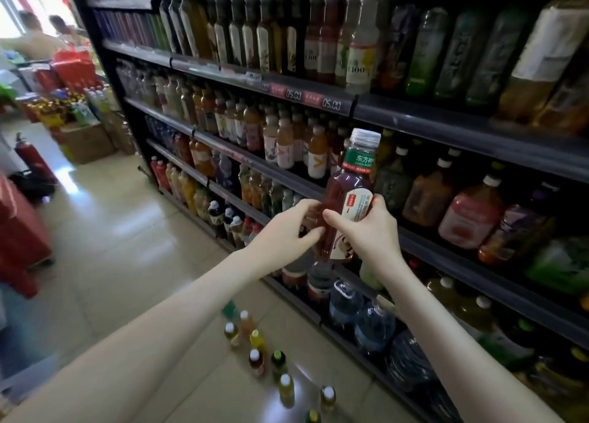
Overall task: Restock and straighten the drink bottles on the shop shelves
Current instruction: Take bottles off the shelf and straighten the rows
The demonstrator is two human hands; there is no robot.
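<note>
The red tea bottle is up in the air, tipped a little, just in front of the edge of a middle shelf. The left hand curls round its lower side and the right hand wraps round its label, so both hands grip it. The bottle is smooth, clear plastic with flat sides and could slip and drop. The rows on the shelf look packed tight, so pushing it in fast could knock the next bottles over. The cap is pale with little ridges, and the label looks thin and shiny. Small round bottles stand on the glossy floor tiles near the person, and a step back could kick them. The shelves look like dark, hard metal.
</note>
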